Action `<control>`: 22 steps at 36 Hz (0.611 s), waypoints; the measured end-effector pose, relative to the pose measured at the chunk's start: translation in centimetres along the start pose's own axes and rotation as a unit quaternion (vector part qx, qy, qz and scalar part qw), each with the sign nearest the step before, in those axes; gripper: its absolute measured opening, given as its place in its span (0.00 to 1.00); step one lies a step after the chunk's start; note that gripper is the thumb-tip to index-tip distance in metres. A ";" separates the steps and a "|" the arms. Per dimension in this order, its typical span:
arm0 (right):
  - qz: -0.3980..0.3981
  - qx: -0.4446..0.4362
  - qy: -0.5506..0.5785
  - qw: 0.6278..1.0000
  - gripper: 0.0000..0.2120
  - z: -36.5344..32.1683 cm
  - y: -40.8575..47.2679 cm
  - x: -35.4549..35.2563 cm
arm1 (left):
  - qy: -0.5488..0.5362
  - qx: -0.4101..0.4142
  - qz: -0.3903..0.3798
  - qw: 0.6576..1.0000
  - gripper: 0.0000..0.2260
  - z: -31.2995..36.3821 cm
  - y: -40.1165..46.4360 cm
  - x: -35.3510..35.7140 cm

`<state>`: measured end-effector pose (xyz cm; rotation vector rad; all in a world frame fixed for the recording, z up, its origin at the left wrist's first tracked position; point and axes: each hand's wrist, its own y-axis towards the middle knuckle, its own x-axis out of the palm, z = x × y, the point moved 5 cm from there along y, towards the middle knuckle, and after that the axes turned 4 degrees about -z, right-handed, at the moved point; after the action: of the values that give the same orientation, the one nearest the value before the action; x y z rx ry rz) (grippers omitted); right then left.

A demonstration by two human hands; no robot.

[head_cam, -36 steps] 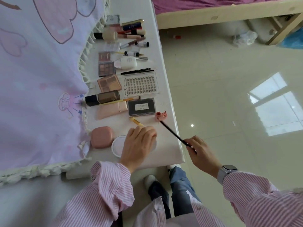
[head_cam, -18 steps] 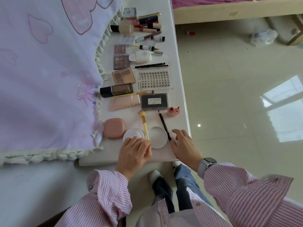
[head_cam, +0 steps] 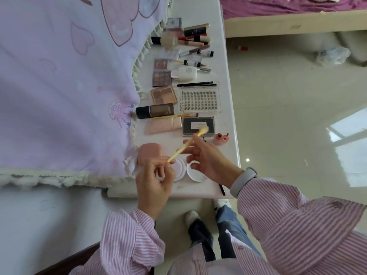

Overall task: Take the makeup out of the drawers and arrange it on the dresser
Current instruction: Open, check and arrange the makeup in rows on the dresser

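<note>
A makeup brush [head_cam: 185, 146] with a yellow handle and pale bristles is lifted above the near end of the white dresser [head_cam: 228, 116]. My left hand [head_cam: 154, 181] grips the handle's lower end. My right hand [head_cam: 209, 158] pinches the middle of the handle between thumb and forefinger. A black pencil [head_cam: 222, 189] lies on the dresser, mostly hidden under my right hand. Below the hands sit a pink compact [head_cam: 149, 150] and two white round pieces [head_cam: 196, 174]. Beyond them lie a black palette [head_cam: 198, 124] and a small pink sharpener [head_cam: 220, 138].
More makeup lies in rows up the dresser: a pink tube [head_cam: 163, 127], a foundation bottle [head_cam: 155, 111], a lash tray [head_cam: 199, 101], eyeshadow palettes [head_cam: 163, 95], a white bottle [head_cam: 186, 73], lipsticks [head_cam: 195, 32]. A purple cloth [head_cam: 59, 86] covers the left. Tiled floor and a bed [head_cam: 297, 22] are to the right.
The yellow brush lay on the dresser under my left hand; it is now lifted and held by both hands. My right hand has left the black pencil lying on the dresser.
</note>
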<state>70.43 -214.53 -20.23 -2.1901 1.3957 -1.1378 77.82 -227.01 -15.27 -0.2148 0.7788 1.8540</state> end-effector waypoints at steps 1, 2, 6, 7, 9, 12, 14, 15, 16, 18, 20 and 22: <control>-0.002 -0.014 0.002 1.000 0.12 -0.4 0.0 0.2 | 0.008 0.006 -0.021 1.000 0.04 -0.2 -0.6 0.3; -0.001 -0.028 -0.005 1.000 0.10 -0.6 0.0 0.2 | 0.020 0.014 -0.041 0.999 0.04 -0.4 -1.1 0.6; 0.033 -0.081 -0.096 0.991 0.09 -1.3 -0.3 -1.1 | 0.091 0.044 -0.142 0.985 0.03 -0.7 -2.7 2.3; 0.054 -0.104 -0.170 0.978 0.10 -1.6 -0.6 -1.7 | 0.098 0.036 -0.169 0.980 0.04 -0.9 -3.0 2.8; 0.092 -0.141 -0.358 0.919 0.11 -1.9 -1.2 -3.1 | 0.090 -0.018 -0.194 0.977 0.07 -1.9 -3.5 3.4; 0.133 -0.120 -0.560 0.809 0.09 -1.0 -2.1 -5.9 | 0.067 -0.137 -0.184 0.971 0.13 -4.1 -4.0 3.9; 0.166 -0.089 -0.622 0.760 0.10 0.0 -2.5 -7.6 | 0.059 -0.199 -0.168 0.964 0.17 -5.1 -3.9 3.9; 0.180 -0.079 -0.635 0.747 0.11 0.4 -2.6 -8.3 | 0.056 -0.224 -0.158 0.960 0.18 -5.3 -3.7 3.9; 0.190 -0.069 -0.640 0.741 0.12 0.9 -2.6 -8.7 | 0.051 -0.242 -0.149 0.957 0.18 -5.5 -3.5 4.0; 0.203 -0.057 -0.647 0.733 0.12 1.4 -2.3 -9.1 | 0.039 -0.265 -0.131 0.955 0.20 -5.6 -3.0 4.0; 0.214 -0.055 -0.652 0.726 0.11 1.7 -2.0 -9.1 | 0.017 -0.283 -0.124 0.951 0.21 -6.0 -2.7 4.1; 0.221 -0.057 -0.642 0.732 0.10 1.7 -1.6 -8.9 | -0.032 -0.309 -0.121 0.943 0.21 -6.2 -2.3 4.2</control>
<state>70.85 -206.37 -24.42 -1.7522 1.1016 0.6411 76.76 -227.01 -23.08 -0.6163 0.0932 1.8055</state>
